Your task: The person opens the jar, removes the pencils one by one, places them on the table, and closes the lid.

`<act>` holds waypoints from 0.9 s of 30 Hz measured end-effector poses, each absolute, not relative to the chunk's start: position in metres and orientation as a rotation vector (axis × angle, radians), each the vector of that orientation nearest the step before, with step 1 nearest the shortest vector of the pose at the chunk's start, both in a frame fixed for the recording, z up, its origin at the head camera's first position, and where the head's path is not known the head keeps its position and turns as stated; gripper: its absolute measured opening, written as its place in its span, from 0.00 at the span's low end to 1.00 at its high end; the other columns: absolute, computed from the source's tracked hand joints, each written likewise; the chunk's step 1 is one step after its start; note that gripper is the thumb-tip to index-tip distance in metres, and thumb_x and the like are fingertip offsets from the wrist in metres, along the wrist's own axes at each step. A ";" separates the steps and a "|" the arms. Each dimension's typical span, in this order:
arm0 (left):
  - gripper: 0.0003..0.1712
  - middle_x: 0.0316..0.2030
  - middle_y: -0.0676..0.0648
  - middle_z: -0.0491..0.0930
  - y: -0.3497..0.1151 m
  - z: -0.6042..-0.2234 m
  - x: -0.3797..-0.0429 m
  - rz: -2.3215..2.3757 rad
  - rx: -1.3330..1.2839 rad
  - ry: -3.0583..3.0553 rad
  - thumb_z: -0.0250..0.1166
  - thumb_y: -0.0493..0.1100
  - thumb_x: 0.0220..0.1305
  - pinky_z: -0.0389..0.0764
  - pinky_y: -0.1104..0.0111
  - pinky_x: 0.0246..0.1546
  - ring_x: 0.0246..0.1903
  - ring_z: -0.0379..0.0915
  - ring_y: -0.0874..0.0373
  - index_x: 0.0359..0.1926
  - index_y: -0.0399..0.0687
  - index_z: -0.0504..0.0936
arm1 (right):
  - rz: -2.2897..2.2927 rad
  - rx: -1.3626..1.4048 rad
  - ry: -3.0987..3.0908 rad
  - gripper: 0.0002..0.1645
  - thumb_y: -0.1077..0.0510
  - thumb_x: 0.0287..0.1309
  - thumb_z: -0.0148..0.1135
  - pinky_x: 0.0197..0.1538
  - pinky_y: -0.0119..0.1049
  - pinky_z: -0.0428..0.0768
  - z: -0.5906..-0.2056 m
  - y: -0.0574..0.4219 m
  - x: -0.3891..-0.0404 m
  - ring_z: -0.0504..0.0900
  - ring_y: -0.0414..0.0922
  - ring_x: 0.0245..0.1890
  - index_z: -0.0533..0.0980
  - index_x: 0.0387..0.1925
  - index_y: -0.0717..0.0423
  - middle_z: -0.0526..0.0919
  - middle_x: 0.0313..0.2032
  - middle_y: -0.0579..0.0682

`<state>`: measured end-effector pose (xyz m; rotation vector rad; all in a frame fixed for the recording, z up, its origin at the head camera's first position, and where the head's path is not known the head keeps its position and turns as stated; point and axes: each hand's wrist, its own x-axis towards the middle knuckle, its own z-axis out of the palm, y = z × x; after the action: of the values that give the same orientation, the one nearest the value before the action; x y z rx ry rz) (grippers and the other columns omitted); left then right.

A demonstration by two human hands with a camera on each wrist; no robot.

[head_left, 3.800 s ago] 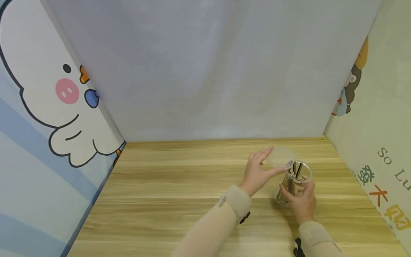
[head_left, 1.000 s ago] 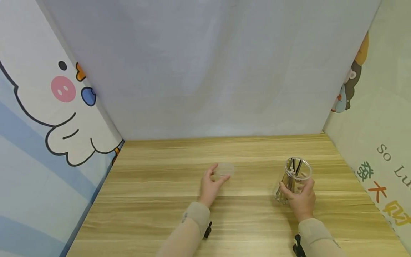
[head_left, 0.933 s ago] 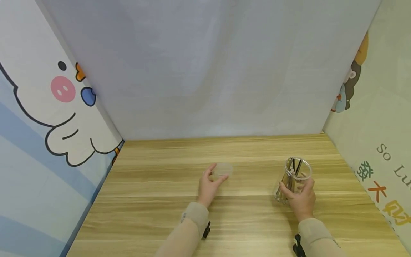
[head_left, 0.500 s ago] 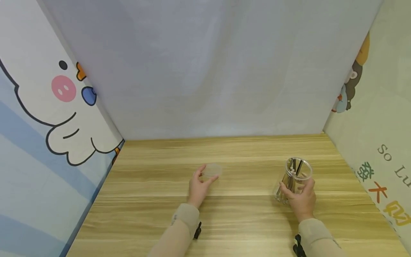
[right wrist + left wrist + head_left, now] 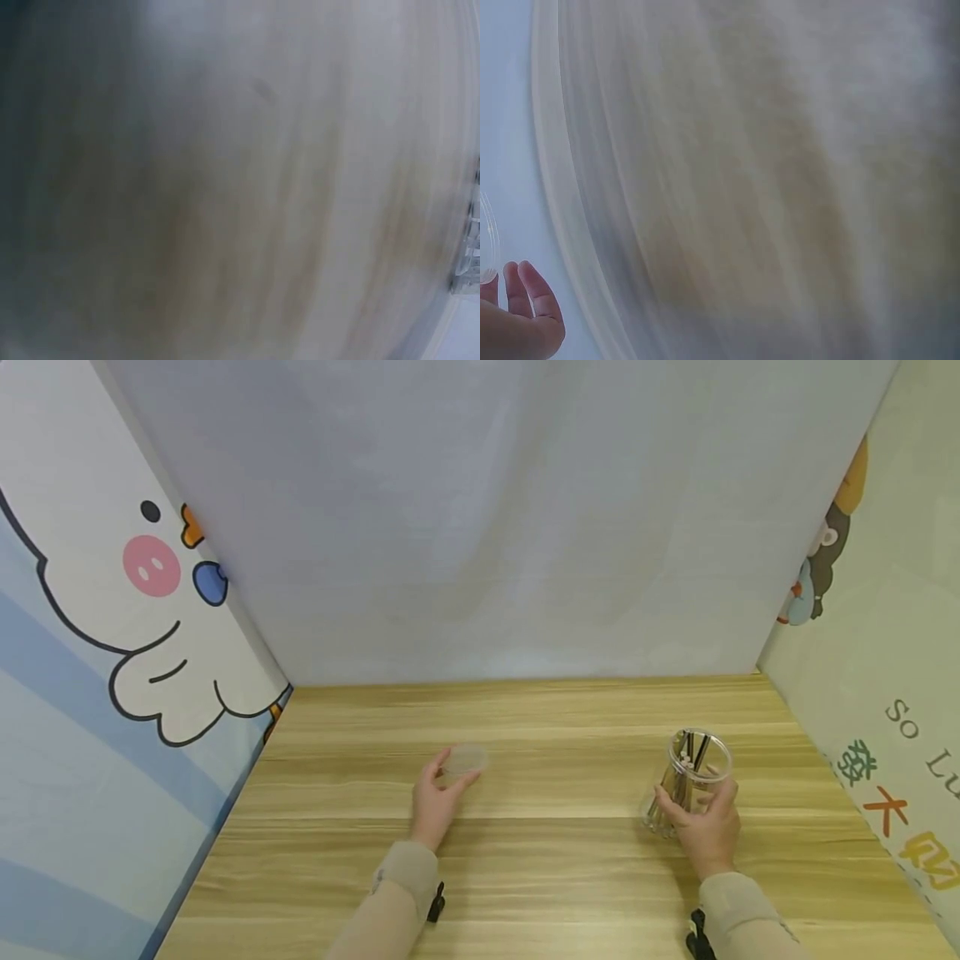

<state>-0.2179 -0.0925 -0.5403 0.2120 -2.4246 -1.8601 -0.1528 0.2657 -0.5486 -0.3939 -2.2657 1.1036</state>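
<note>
In the head view my left hand (image 5: 435,802) pinches a clear round lid (image 5: 467,759) by its edge, between thumb and fingers, left of the table's middle. At the left border of the left wrist view, part of the lid (image 5: 487,240) shows beside the fingers. My right hand (image 5: 708,831) grips a clear jar (image 5: 660,810) on the table's right side. The jar's mouth is uncovered, and several thin dark sticks (image 5: 684,777) lean inside it. Only a sliver of the jar (image 5: 469,259) appears at the right border of the right wrist view; the hand is out of sight there.
The wood-grain table (image 5: 555,877) stretches between both hands. A grey-white cloth (image 5: 480,527) hangs along its back edge. Cartoon-printed panels stand on the left (image 5: 90,568) and right (image 5: 900,635).
My left hand has carried the lid leftward, away from above the jar, to left of the table's middle. My right hand has kept its grip on the jar in the same place.
</note>
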 end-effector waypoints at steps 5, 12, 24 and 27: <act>0.42 0.64 0.39 0.72 -0.104 -0.542 -0.213 -1.871 0.238 -2.418 0.74 0.54 0.56 0.78 0.66 0.40 0.50 0.72 0.45 0.70 0.50 0.69 | 1.100 -0.384 -2.258 0.40 0.55 0.48 0.72 0.32 0.40 0.70 -0.549 0.265 -0.153 0.77 0.60 0.37 0.58 0.56 0.60 0.79 0.43 0.66; 0.39 0.64 0.38 0.71 -0.121 -0.549 -0.210 -1.828 0.267 -2.391 0.75 0.49 0.57 0.77 0.65 0.45 0.57 0.69 0.43 0.67 0.45 0.71 | 1.090 -0.369 -2.240 0.40 0.55 0.47 0.73 0.32 0.40 0.71 -0.549 0.265 -0.154 0.77 0.61 0.37 0.59 0.54 0.61 0.79 0.44 0.65; 0.41 0.68 0.38 0.67 -0.144 -0.554 -0.197 -1.839 0.334 -2.379 0.74 0.50 0.57 0.76 0.55 0.55 0.62 0.64 0.42 0.69 0.44 0.69 | 1.083 -0.355 -2.247 0.40 0.56 0.48 0.73 0.34 0.38 0.70 -0.551 0.264 -0.154 0.76 0.57 0.36 0.59 0.56 0.61 0.79 0.45 0.64; 0.41 0.68 0.37 0.67 -0.147 -0.556 -0.195 -1.829 0.355 -2.370 0.75 0.50 0.57 0.75 0.55 0.55 0.62 0.64 0.41 0.68 0.43 0.70 | 1.087 -0.356 -2.251 0.41 0.56 0.48 0.73 0.34 0.37 0.69 -0.551 0.264 -0.154 0.76 0.56 0.36 0.59 0.57 0.61 0.79 0.46 0.64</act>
<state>-0.1950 -0.1470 -0.5557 0.3546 -2.3698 -1.8290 -0.1539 0.2645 -0.5514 -0.3561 -2.2515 1.0868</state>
